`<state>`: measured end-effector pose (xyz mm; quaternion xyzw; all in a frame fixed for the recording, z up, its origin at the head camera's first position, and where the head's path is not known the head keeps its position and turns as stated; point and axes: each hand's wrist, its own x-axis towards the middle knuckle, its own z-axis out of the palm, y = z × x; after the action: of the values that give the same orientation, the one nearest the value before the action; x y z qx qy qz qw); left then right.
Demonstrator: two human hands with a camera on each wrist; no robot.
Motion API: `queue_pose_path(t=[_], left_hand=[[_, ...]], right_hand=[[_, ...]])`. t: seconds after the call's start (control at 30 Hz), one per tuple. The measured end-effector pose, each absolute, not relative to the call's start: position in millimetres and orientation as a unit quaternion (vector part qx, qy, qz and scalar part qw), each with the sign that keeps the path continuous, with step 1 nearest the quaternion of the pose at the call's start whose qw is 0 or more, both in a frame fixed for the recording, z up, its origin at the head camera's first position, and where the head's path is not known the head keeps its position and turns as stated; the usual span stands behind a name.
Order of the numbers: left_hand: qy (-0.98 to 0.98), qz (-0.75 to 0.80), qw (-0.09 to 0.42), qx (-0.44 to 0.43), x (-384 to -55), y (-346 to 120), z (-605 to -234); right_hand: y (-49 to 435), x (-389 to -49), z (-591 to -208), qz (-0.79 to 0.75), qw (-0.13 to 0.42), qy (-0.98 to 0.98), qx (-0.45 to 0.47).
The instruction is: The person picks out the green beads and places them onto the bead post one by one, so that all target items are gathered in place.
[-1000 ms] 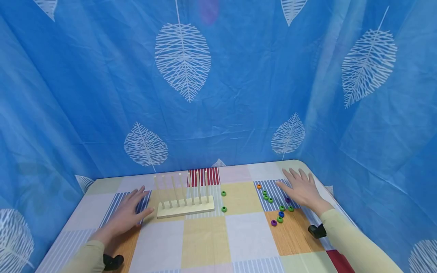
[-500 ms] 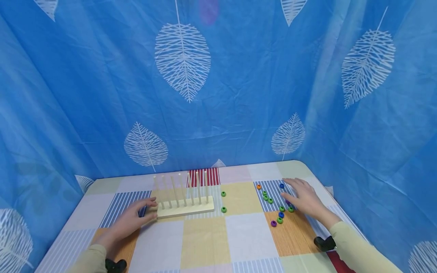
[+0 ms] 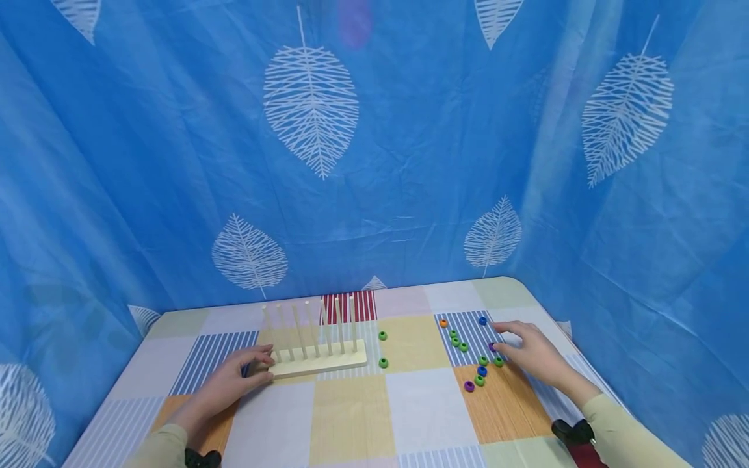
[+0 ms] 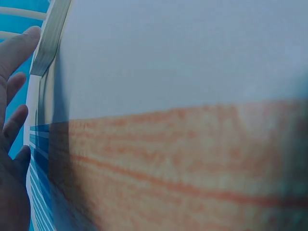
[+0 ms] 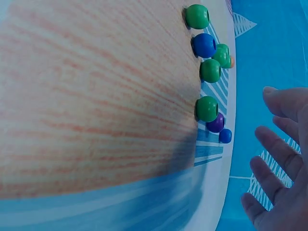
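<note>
Though outside left-wrist view, round beads (image 5: 210, 71)

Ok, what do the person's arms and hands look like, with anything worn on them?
The left sleeve and right sleeve are long, plain and pale yellowish, ending near the wrist. The left hand and right hand are ungloved. A small black device shows by the left wrist, a matching one by the right. No cables or markings can be made out.

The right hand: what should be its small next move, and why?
Perhaps the right hand should pinch the purple bead near its thumb. The hand holds nothing, that bead lies close, and the left hand is at the end of the wooden stand, whose pegs look bare.
</note>
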<state>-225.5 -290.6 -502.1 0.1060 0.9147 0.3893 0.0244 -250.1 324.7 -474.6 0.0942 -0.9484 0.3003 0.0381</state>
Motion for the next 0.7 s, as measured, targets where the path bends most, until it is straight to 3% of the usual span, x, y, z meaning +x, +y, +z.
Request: queue_pose_path(t=[0.4,0.7], left_hand=[[0.914,0.393,0.022,0.093,-220,-288,-504],[0.914,0.395,0.033,0.084,-226,-285,-504]], right_hand=[[334,-243,-479,0.321,-0.034,-0.943,0.078],[346,-243,-488,0.339,-0.047,-0.936,0.08]])
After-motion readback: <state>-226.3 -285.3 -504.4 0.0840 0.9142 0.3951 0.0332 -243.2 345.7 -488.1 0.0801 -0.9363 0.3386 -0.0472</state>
